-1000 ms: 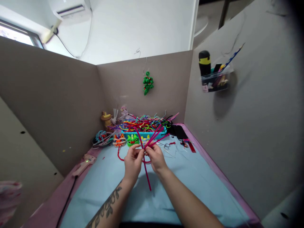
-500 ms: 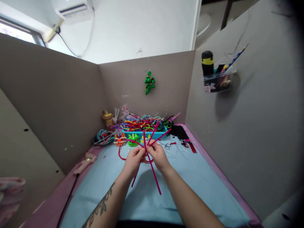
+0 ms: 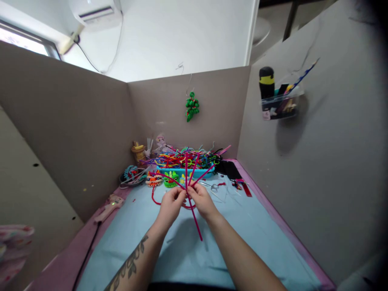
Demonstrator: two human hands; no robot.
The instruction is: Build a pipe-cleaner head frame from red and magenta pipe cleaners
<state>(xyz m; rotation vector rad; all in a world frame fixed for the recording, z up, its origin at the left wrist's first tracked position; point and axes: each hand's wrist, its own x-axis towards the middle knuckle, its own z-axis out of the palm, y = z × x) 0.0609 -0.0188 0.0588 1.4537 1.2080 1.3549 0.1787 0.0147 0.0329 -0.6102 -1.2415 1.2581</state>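
Several magenta pipe cleaners (image 3: 195, 220) cross at one point between my hands, their ends fanning upward and one hanging down toward me. My left hand (image 3: 172, 202) pinches them at the crossing from the left side. From the right, my right hand (image 3: 202, 198) grips the same crossing with thumb and fingers. The fingertips nearly meet, and the exact joint is hidden behind them. A red pipe cleaner (image 3: 154, 198) curves on the table behind my hands. Beyond it sit an orange-and-white figure (image 3: 154, 179) and a green figure (image 3: 171, 179), both of fuzzy stems.
A blue tray (image 3: 200, 173) heaped with coloured pipe cleaners stands at the back. Scissors (image 3: 214, 187) lie to its front right. A pink glue gun (image 3: 110, 207) with a black cord rests at the left. Grey partitions (image 3: 75, 133) enclose the table; a green ornament (image 3: 192, 106) hangs behind.
The crossed pipe cleaners have turned slightly in my hands; the lower-left end that showed before is now out of sight. Both hands stay at nearly the same place.
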